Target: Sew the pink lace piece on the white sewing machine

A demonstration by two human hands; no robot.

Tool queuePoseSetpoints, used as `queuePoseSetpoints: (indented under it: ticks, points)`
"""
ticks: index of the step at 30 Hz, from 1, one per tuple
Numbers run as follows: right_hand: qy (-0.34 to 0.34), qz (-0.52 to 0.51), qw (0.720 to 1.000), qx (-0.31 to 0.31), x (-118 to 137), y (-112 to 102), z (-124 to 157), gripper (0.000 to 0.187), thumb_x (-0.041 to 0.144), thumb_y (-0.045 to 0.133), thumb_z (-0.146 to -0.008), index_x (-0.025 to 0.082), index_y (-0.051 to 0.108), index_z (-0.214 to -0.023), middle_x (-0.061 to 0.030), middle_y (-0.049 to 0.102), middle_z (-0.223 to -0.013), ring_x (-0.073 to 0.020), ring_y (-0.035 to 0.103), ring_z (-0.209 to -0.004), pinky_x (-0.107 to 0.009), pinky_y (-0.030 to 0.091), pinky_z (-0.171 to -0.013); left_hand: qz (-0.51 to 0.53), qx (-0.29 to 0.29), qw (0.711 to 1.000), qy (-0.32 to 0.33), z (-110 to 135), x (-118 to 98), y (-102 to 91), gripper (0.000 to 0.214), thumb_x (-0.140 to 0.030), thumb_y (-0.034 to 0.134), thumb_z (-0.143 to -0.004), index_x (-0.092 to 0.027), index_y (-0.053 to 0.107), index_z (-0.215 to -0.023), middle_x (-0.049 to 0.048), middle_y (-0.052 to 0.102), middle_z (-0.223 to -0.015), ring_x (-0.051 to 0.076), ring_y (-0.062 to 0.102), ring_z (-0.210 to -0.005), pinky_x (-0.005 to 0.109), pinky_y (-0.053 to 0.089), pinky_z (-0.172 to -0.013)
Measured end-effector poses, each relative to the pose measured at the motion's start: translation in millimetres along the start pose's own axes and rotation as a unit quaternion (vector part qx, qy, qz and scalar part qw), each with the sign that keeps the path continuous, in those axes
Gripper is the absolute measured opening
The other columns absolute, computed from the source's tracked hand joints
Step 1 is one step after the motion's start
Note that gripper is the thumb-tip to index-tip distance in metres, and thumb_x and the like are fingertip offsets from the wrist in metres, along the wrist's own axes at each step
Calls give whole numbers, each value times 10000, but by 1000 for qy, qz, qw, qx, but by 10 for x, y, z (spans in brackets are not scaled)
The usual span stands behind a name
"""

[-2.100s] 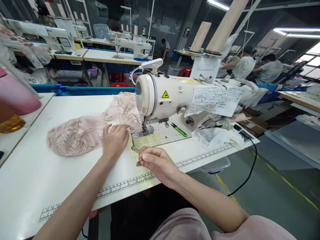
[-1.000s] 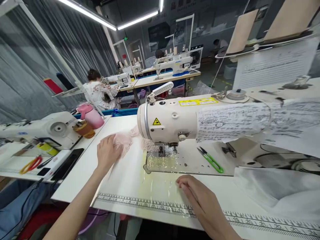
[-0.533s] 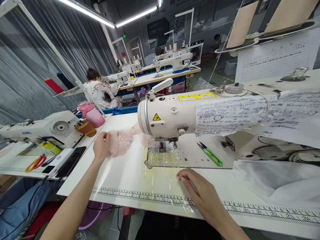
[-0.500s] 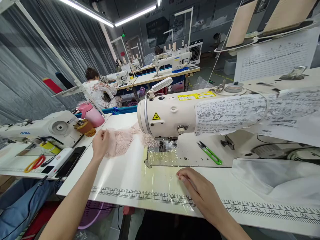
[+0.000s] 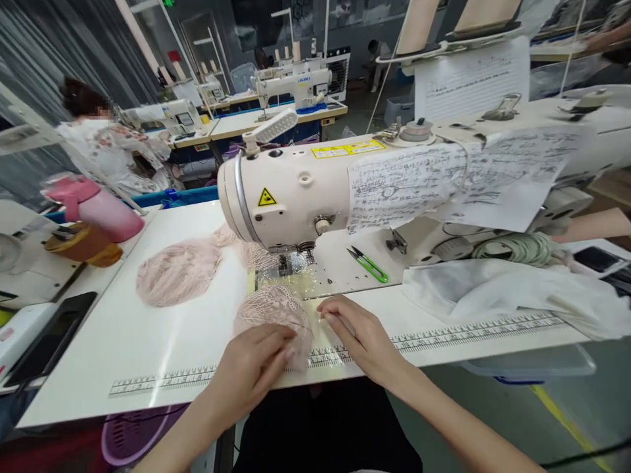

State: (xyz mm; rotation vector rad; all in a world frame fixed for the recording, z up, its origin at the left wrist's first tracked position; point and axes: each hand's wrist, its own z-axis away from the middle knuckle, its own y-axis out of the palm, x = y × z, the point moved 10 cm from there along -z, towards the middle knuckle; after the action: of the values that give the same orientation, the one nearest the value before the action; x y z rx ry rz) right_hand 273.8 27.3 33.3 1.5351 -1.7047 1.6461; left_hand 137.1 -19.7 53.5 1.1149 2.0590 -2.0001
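My left hand (image 5: 261,361) is closed on a piece of pale pink lace (image 5: 273,315), lying at the front of the sewing machine (image 5: 280,184). My right hand (image 5: 357,332) is pinched just right of the lace's edge; what its fingertips hold, if anything, is too small to make out. Another bunch of pink lace (image 5: 177,272) rests on the table at the left, with a strip running toward the needle area. Green thread snips (image 5: 369,264) lie on the machine bed beyond my right hand.
A printed ruler (image 5: 162,382) runs along the table's front edge. White fabric (image 5: 458,289) is heaped at the right. On the left stand a pink bottle (image 5: 98,207) and a brown cup (image 5: 83,244), near a black phone (image 5: 52,338). A co-worker (image 5: 108,141) sits beyond.
My left hand has come from the far left to the front of the machine, now with lace in it. The view has shifted right; my right hand stays near the machine's front.
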Motion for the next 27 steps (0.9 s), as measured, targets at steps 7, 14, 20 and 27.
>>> queuePoseSetpoints:
  ticks: [7, 14, 20, 27]
  points:
    - [-127, 169, 976, 51, 278, 170, -404, 232, 166, 397, -965, 181, 587, -1096, -101, 660, -1139, -238, 622, -1022, -407, 533, -817, -186, -115, 975, -28, -70, 342, -293, 255, -339, 418, -964, -217, 567, -1133, 88, 663, -1161, 236, 620, -1054, 344, 508, -831]
    - [-43, 125, 981, 140, 32, 440, -874, 232, 210, 546, -918, 188, 589, -1145, -78, 633, -1231, -248, 588, -1119, -455, 517, -892, -238, -42, 960, -142, -368, 871, -234, 267, -429, 431, -918, -209, 554, -830, 63, 632, -818, 280, 585, -823, 424, 441, -724]
    - [62, -89, 976, 187, -48, 515, -826, 334, 302, 696, -821, 238, 612, -1139, -34, 666, -1058, -171, 636, -946, -342, 538, -794, 49, -51, 978, -196, -271, 888, -199, 252, -488, 505, -878, -238, 532, -875, -14, 600, -743, 162, 542, -625, 280, 409, -549]
    - [156, -227, 948, 157, -261, 422, -649, 411, 165, 713, -741, 230, 554, -1114, 85, 534, -775, -59, 556, -482, -217, 493, -491, 47, -64, 973, -218, -338, 1001, -291, 281, -492, 567, -808, -231, 534, -906, 23, 653, -905, 142, 562, -608, 258, 402, -516]
